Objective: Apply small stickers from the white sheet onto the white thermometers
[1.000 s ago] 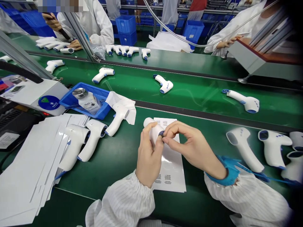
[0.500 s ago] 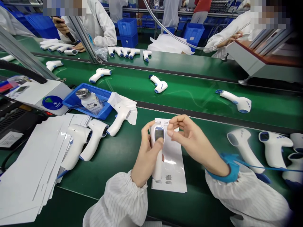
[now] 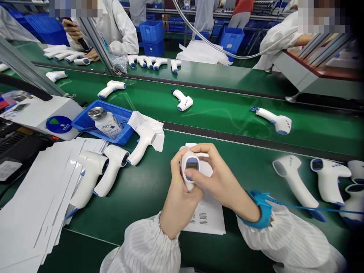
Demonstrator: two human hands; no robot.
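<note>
Both my hands are closed around one white infrared thermometer (image 3: 188,185), its small grey screen facing me. My left hand (image 3: 179,204) wraps its handle from the left. From the right, my right hand (image 3: 218,178) grips the head, with the thumb on the lower part of the screen and the fingers behind it. A printed white sheet (image 3: 212,218) lies on the green bench beneath, partly covered by my hands. A blue wrist strap (image 3: 257,210) with a cord circles my right wrist.
More thermometers (image 3: 109,170) lie at left beside stacked paper (image 3: 36,204), and others (image 3: 330,178) at right. A blue tray (image 3: 125,134) holds a bottle (image 3: 106,123). Beyond runs a green conveyor (image 3: 216,110) carrying spaced thermometers. A co-worker (image 3: 122,30) sits across it.
My right hand has come in from beside the thermometer and closed on its head. The thermometer has tilted up toward me. Thermometers on the conveyor have shifted left.
</note>
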